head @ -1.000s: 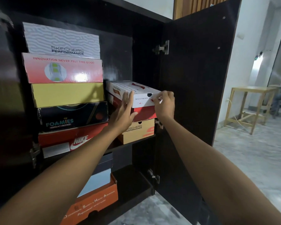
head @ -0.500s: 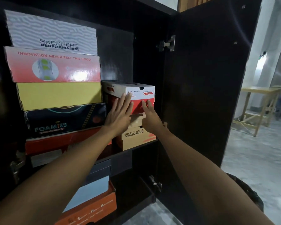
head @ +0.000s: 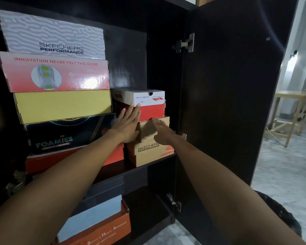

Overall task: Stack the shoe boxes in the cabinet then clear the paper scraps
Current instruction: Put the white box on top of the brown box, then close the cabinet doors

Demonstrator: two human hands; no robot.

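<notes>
Both hands flat, fingers spread, gripping nothing. Left hand [head: 126, 123] presses the front of the red box [head: 149, 112] at frame center; right hand [head: 160, 129] lies on the tan box [head: 148, 149] just under it. The two boxes are stacked on the upper shelf [head: 136, 169] of the dark cabinet [head: 164, 59], touching the taller stack [head: 60, 89] at left. Cabinet door [head: 228, 85] open at right.

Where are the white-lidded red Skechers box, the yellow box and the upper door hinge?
white-lidded red Skechers box [head: 149, 99], head view, front face of its white lid.
yellow box [head: 63, 106], head view, middle of its plain front side.
upper door hinge [head: 185, 44], head view, the metal arm between cabinet wall and door.
</notes>
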